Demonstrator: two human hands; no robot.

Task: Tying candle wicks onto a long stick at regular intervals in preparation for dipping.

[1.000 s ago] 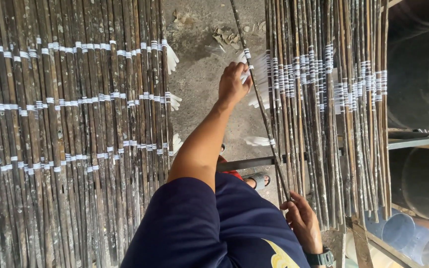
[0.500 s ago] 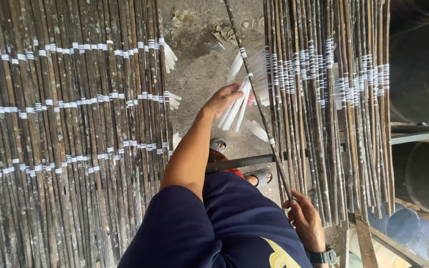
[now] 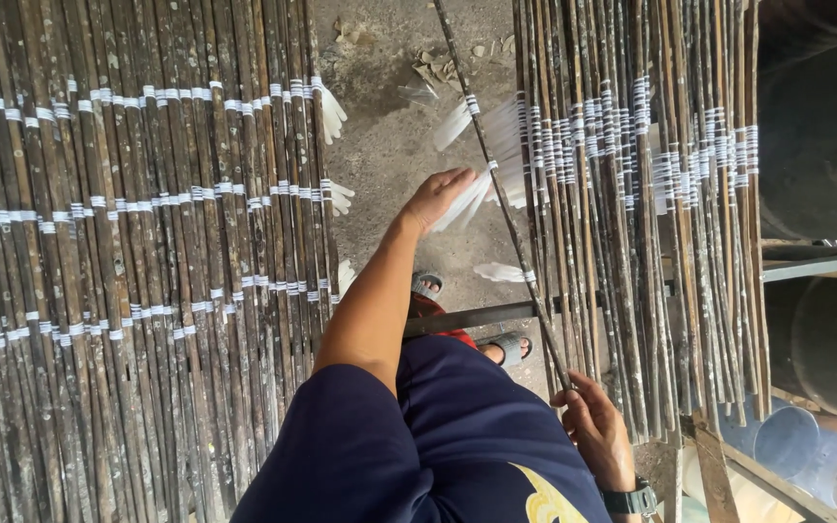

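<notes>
Fingers of my left hand (image 3: 438, 197) close on a bunch of white plastic strips (image 3: 467, 199) tied to one slanting bamboo stick (image 3: 496, 184), just left of the bound stick mat (image 3: 632, 194). My right hand (image 3: 593, 426) grips that stick's lower end.

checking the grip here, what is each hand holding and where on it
The left hand grips the white strips at their loose ends. The right hand holds the slanted bamboo stick near its lower end.
</notes>
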